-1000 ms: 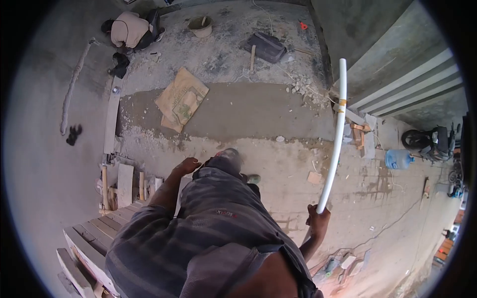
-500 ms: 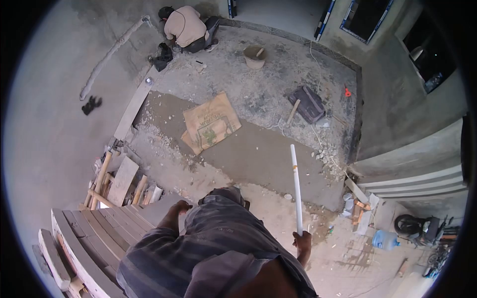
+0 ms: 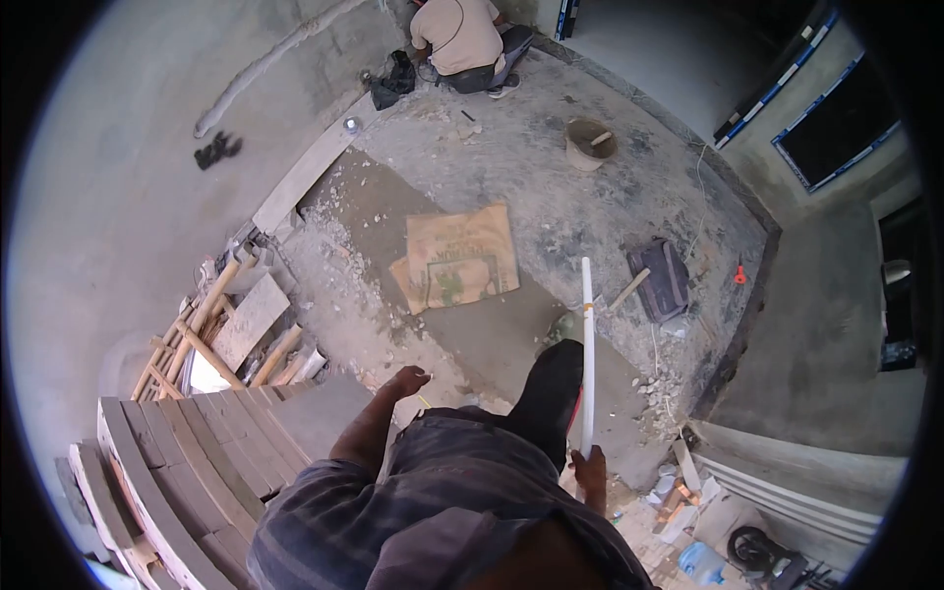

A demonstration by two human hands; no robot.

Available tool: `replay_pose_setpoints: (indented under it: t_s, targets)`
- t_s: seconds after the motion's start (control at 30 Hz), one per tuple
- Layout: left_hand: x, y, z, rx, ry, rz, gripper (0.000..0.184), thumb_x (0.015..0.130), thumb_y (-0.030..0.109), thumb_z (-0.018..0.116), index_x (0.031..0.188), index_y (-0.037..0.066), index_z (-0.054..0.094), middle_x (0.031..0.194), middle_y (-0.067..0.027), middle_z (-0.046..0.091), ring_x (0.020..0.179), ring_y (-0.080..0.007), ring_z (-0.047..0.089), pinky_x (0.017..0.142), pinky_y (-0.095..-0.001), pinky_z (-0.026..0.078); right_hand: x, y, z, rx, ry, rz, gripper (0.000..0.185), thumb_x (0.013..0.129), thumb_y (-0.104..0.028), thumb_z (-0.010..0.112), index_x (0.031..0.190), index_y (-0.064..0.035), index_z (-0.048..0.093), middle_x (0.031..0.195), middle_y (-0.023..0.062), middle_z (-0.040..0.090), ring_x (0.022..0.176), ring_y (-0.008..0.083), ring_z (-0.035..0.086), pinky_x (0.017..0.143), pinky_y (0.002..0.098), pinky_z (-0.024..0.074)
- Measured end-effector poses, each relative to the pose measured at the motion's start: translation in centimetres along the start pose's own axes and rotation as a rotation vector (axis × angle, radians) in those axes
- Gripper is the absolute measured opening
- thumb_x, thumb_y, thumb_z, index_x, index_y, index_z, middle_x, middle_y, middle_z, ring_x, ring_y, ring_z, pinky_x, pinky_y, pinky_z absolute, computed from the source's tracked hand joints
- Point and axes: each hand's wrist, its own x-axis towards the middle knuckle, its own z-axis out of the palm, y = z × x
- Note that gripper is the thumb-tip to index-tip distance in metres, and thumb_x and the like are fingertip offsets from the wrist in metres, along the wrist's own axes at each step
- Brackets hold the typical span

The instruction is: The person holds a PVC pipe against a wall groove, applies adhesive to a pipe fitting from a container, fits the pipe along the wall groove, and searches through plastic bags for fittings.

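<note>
My right hand [image 3: 590, 466] is closed around the lower end of a long white pipe [image 3: 588, 364]. The pipe stands nearly upright in the picture, with an orange mark near its top. My left hand [image 3: 406, 380] hangs out to the left over the dusty floor, its fingers curled. Something small and pale shows at its fingertips, too small to name. One dark-trousered leg [image 3: 553, 388] is stretched forward beside the pipe, the foot on the grey mortar strip. A printed sack [image 3: 460, 258] lies flat ahead of my hands.
Ahead, a person [image 3: 460, 44] crouches by the wall. A bucket [image 3: 590, 145], a dark bag [image 3: 661, 280] and an orange-handled tool [image 3: 739, 272] sit on the floor. Bamboo poles [image 3: 211, 310] and stacked boards [image 3: 197, 447] lie left. A water jug [image 3: 700, 562] is lower right.
I have stepped forward, and my leg now shows ahead of me. The view has turned left. My left hand has swung forward, while the pipe stays in my right hand.
</note>
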Motion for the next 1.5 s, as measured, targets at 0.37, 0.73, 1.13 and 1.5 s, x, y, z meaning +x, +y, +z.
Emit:
replay_pose_setpoints:
  t_s: [0.37, 0.73, 1.13, 1.5]
  targets:
    - [3.1, 3.4, -3.0, -0.194, 0.199, -0.579, 0.043, 0.09, 0.036, 0.07, 0.121, 0.005, 0.065, 0.106, -0.013, 0.073, 0.099, -0.0242, 0.068, 0.084, -0.0408, 0.054, 25.2, -13.5, -2.5, -0.281, -0.284, -0.144, 0.04, 0.085, -0.023, 0.062, 0.116, -0.002, 0.049, 0.098, 0.0336, 0.066, 0.096, 0.0523, 0.063, 0.085, 0.0603, 0.0496]
    - [8.3, 42.5, -12.7, -0.452, 0.331, -0.419, 0.038, 0.096, 0.034, 0.058, 0.125, 0.01, 0.06, 0.105, -0.0052, 0.071, 0.094, -0.017, 0.068, 0.077, -0.0382, 0.05, 45.9, -25.0, -18.1, -0.061, -0.336, 0.049, 0.039, 0.087, -0.03, 0.065, 0.104, 0.0022, 0.052, 0.098, 0.0309, 0.067, 0.093, 0.0473, 0.067, 0.078, 0.0548, 0.0528]
    - [10.5, 53.8, -8.3, -0.375, 0.039, -0.573, 0.027, 0.091, 0.028, 0.066, 0.11, 0.009, 0.069, 0.103, -0.0052, 0.069, 0.089, -0.0187, 0.066, 0.077, -0.0433, 0.049, 65.3, -26.8, -30.4, 0.15, -0.279, 0.412, 0.032, 0.08, -0.005, 0.07, 0.102, 0.0125, 0.057, 0.075, 0.016, 0.061, 0.053, 0.0286, 0.064, 0.042, 0.0422, 0.0523]
    - [32.6, 69.1, -18.9, -0.333, 0.219, -0.234, 0.031, 0.09, 0.028, 0.067, 0.106, 0.001, 0.069, 0.089, -0.0078, 0.069, 0.072, -0.0168, 0.063, 0.065, -0.0338, 0.051, 73.5, -40.5, -40.5, -0.023, -0.216, 0.129, 0.024, 0.085, -0.02, 0.067, 0.085, 0.0038, 0.068, 0.07, 0.0158, 0.065, 0.063, 0.0293, 0.066, 0.056, 0.0436, 0.0494]
